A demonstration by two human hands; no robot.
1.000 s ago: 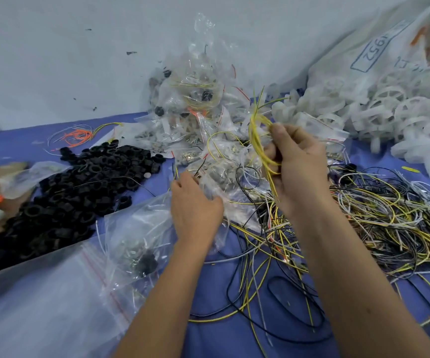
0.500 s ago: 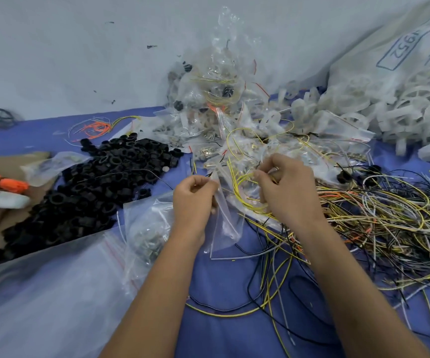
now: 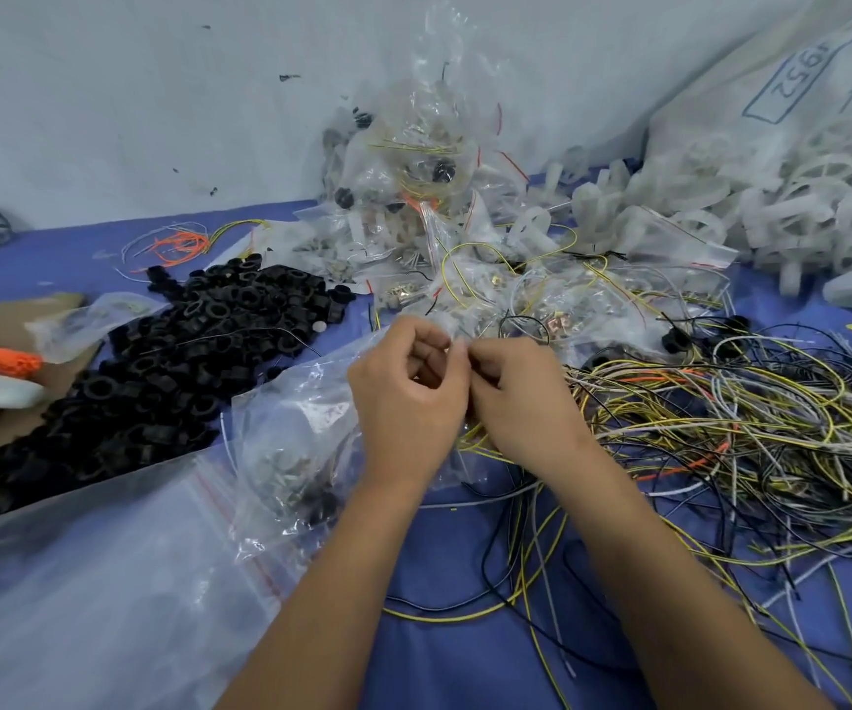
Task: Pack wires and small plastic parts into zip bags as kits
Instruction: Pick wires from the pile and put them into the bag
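Both hands, left hand (image 3: 406, 397) and right hand (image 3: 516, 397), met near the table's middle, fingers pinching the mouth of a small clear zip bag (image 3: 457, 453) holding yellow wire, apparently sealing it. A heap of filled clear kit bags (image 3: 413, 197) stood at the far edge; the tangled loose wires (image 3: 720, 427) and black plastic rings (image 3: 183, 361) suggested many kits remained.

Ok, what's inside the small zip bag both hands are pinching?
Yellow wire shows through the small zip bag below the left hand and right hand. The hands cover the rest.
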